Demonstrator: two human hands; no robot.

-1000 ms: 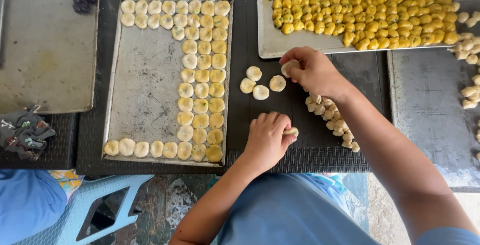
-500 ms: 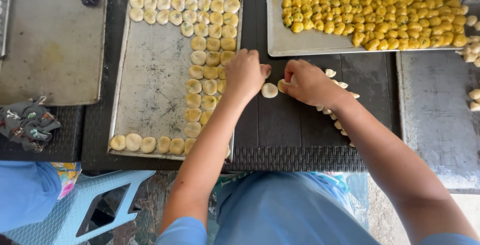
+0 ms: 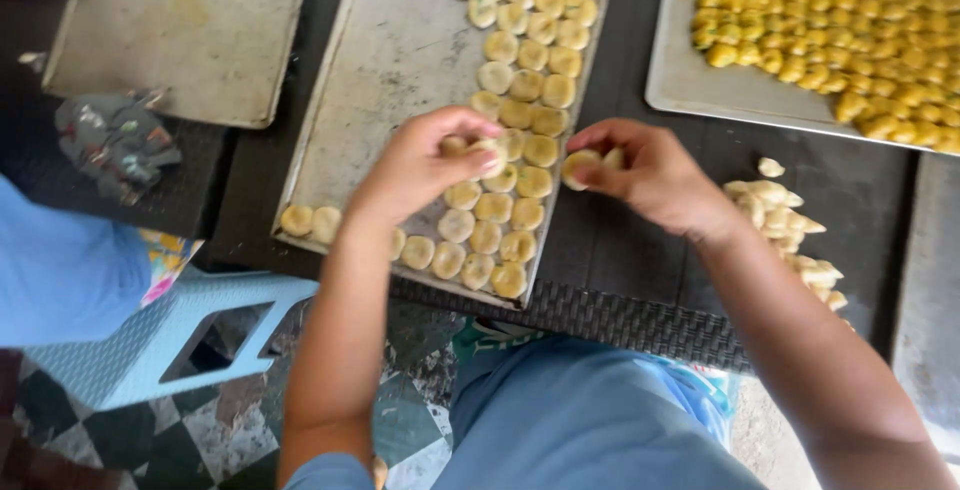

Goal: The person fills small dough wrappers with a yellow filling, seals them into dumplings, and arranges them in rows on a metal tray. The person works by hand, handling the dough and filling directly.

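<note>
The left hand (image 3: 425, 165) is curling its fingers around a small pale dough round (image 3: 487, 150), pinching it just above the metal baking tray (image 3: 390, 60). The right hand (image 3: 650, 175) is gripping another dough round (image 3: 580, 165) between thumb and fingertips, hovering over the dark desk (image 3: 620, 250) just beside the tray's right edge.

The tray is lying on the desk in front of the person, carrying rows of flat dough rounds along its top, right side and bottom, with its middle and left part bare. A loose heap of pale dough pieces (image 3: 785, 225) is lying on the desk right of the right hand. Farther up on the right, a second tray (image 3: 690, 80) is holding many yellow glazed pieces. At the upper left, a bare metal sheet (image 3: 180, 30) is resting on the desk, with a crumpled wrapper (image 3: 115, 140) near it.

Below the desk's woven edge, a light blue plastic stool (image 3: 170, 335) is standing on a patterned tiled floor (image 3: 220, 440).
</note>
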